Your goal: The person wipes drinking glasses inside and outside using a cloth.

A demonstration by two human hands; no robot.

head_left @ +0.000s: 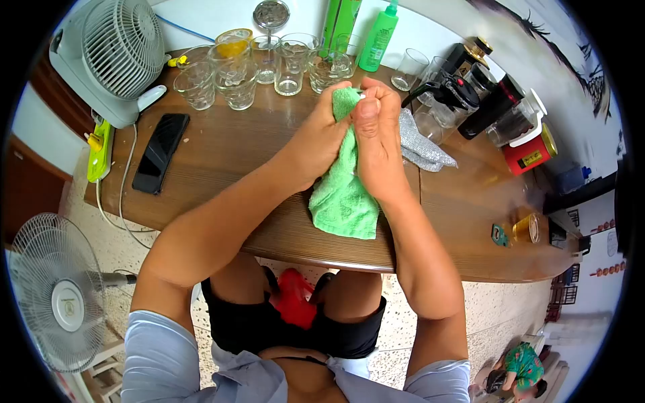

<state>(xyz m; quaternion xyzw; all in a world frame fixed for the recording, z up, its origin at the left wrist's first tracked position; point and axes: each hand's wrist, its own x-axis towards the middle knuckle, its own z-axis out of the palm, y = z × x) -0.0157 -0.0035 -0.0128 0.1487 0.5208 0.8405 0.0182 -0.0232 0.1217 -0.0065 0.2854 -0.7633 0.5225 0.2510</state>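
Observation:
A green terry cloth [346, 201] hangs down over the front part of the wooden table, bunched at its top between my two hands. My left hand [321, 138] is closed around the cloth's left side. From the right, my right hand [380, 144] grips it, thumb up and fingers curled in near the top. Whether anything is wrapped inside the cloth is hidden. Just right of my right hand lies a silvery grey cloth [424, 144]. Behind my hands stand several clear glasses, among them a tall glass [289, 70] and a wide glass [236, 86].
On the wooden table [457, 221] are a phone [160, 153], a grey fan [111, 60], a green pump bottle [379, 39], a glass coffee pot [449, 101], a red tin [531, 153] and an amber-filled glass [527, 228]. A floor fan [60, 289] stands left. Another person [523, 369] is far right.

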